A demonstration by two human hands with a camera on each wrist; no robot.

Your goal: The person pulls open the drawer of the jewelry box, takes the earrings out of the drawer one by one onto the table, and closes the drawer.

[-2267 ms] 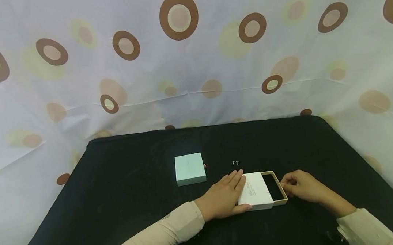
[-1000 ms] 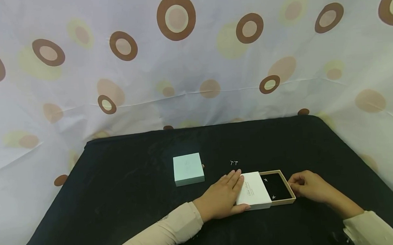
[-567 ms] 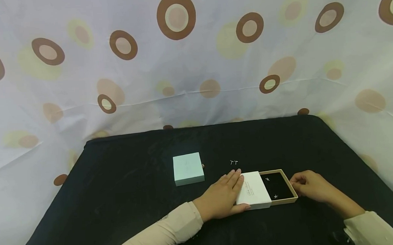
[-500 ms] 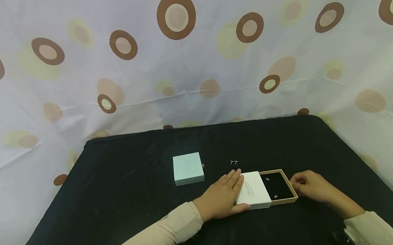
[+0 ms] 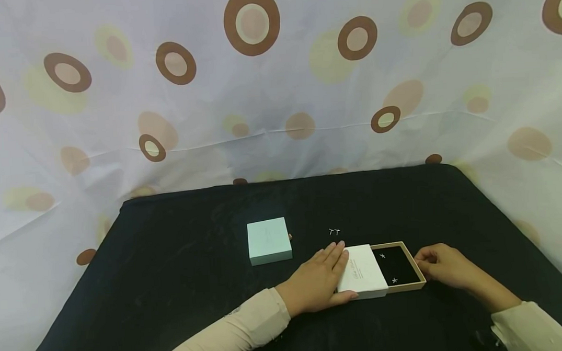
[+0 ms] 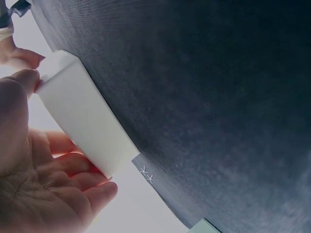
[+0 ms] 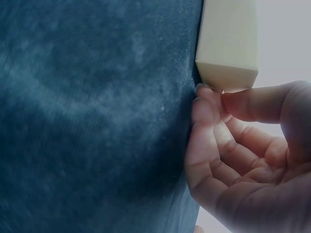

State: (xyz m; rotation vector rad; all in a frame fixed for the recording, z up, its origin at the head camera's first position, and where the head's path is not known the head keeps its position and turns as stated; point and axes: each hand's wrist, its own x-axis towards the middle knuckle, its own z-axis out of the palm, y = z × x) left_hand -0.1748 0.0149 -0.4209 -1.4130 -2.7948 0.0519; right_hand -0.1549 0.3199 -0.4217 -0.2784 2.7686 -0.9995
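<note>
Toward the right edge of the table (image 5: 196,289), the tray (image 5: 407,287) sits only partway out of the white box (image 5: 364,274), 2 stars (image 5: 394,280) showing, left hand (image 5: 315,284) straight-fingered atop, right hand (image 5: 444,266) pinching the tray's end.

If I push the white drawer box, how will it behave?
The white sleeve looks stiff, judging by its crisp edges. Lying flat and low, it seems unlikely to roll or tip. The tray sits partly out, so pushed inward it would probably slide.
</note>
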